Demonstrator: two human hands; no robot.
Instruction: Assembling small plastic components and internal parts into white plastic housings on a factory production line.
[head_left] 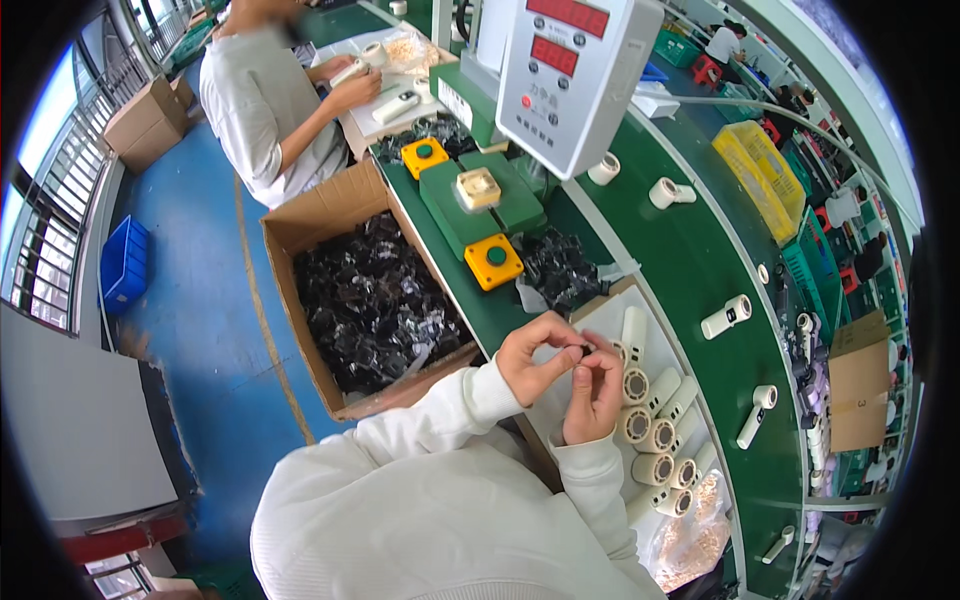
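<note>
A blue bin (124,265) stands on the blue floor (200,345) well to the left of the fingers (546,328), with a cardboard box (146,125) farther ahead of them. Well to their right are a yellow crate (755,170) and a brown carton (858,410).

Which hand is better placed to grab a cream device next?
Probably the right hand, nearer the cream devices than the left hand. Both seem to pinch a small dark part.

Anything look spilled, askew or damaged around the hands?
Possibly: a loose heap of dark pieces lies on the green bench beside the nearer yellow button box, outside the carton of similar-looking pieces. It may be deliberate. The small dark part at the left hand and right hand is too small to judge.
</note>
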